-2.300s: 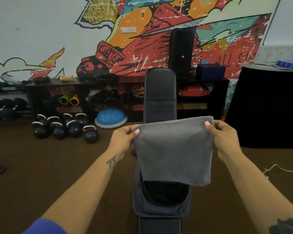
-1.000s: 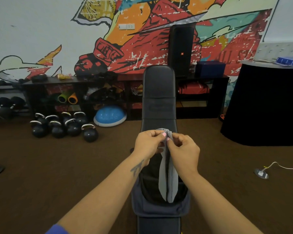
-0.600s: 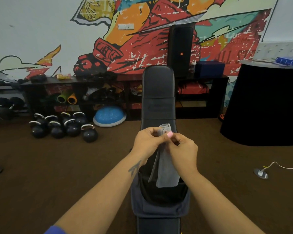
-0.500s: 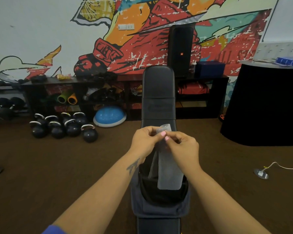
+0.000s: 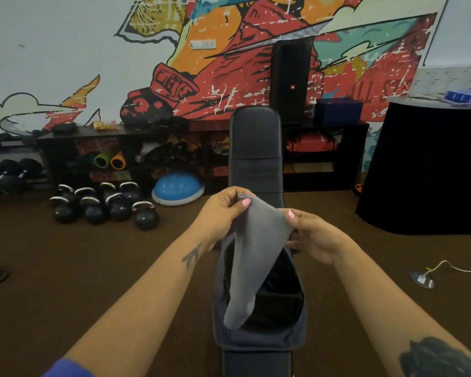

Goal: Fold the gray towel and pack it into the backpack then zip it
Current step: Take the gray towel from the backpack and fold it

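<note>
The gray towel (image 5: 256, 251) hangs folded into a narrow strip above the open dark backpack (image 5: 259, 340), which lies on a black gym bench (image 5: 254, 148). My left hand (image 5: 220, 213) pinches the towel's top left corner. My right hand (image 5: 313, 235) holds its upper right edge a little lower and to the right. The towel's lower end dangles over the backpack's open mouth, whose black inside shows beside it.
Several black kettlebells (image 5: 106, 204) and a blue balance dome (image 5: 178, 187) sit on the brown floor at left. A low black shelf (image 5: 136, 153) and tall speaker (image 5: 291, 80) stand at the mural wall. A black-draped table (image 5: 430, 170) is right, a white cable (image 5: 452, 268) below it.
The towel went from a wide spread sheet to a narrow folded strip as my hands came together. Now my hands have drawn slightly apart and the strip slants toward the lower left.
</note>
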Available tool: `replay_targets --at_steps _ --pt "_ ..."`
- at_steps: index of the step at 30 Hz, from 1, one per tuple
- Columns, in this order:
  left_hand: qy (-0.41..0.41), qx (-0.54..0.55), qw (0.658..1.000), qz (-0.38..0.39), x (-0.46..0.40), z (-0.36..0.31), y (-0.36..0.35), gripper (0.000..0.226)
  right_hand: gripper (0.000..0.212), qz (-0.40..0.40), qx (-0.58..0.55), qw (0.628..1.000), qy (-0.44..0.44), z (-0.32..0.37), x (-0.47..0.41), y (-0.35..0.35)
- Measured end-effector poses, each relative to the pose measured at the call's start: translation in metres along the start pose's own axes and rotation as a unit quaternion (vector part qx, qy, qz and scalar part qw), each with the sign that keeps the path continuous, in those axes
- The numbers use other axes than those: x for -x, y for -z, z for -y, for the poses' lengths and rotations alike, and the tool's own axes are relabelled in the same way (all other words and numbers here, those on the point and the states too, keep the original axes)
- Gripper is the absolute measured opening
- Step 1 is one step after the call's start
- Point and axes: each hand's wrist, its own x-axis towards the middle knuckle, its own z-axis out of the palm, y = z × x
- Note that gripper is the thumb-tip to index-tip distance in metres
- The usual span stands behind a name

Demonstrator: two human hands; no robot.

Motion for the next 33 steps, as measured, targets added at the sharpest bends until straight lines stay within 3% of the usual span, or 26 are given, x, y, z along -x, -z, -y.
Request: replay_targets --at_steps 2,4,7,9,13,16,23,26,28,33 --pt "0.007 -0.004 0.999 -0.031 0.000 0.004 0.004 0.023 0.068 0.017 0.060 0.998 0.001 0.001 0.001 -0.001" --pt "0.008 -0.008 0.999 -0.041 0.000 0.009 0.006 0.022 0.045 0.003 0.125 0.992 0.009 0.004 0.003 -0.007" --pt "0.001 -0.022 0.998 -0.057 0.001 0.011 0.009 0.021 0.018 -0.115 0.145 0.980 0.067 0.011 0.000 -0.010" --pt "-0.007 -0.006 0.998 -0.059 0.003 0.011 0.012 0.020 0.020 -0.152 0.129 0.976 0.090 0.017 -0.004 -0.006" --pt "-0.010 -0.014 0.998 -0.052 0.004 0.010 0.014 0.020 0.017 -0.182 0.241 0.947 0.113 0.023 -0.006 -0.004" --pt "-0.011 0.029 0.998 -0.057 0.004 0.008 0.013 0.020 0.020 -0.177 0.187 0.957 0.130 0.024 -0.005 -0.009" --pt "-0.009 0.035 0.997 -0.066 0.003 0.008 0.008 0.021 0.021 -0.162 0.274 0.940 0.123 0.028 -0.008 -0.013" --pt "-0.021 0.026 0.998 -0.052 0.005 0.007 0.003 0.018 0.036 -0.149 0.389 0.900 0.124 0.032 -0.010 -0.022" --pt "-0.030 0.014 0.999 -0.040 0.007 0.006 0.000 0.018 0.043 -0.145 0.491 0.852 0.114 0.034 -0.013 -0.030" --pt "-0.055 0.009 0.998 -0.041 0.010 0.009 -0.004 0.020 0.034 -0.127 0.623 0.762 0.121 0.046 -0.015 -0.050"
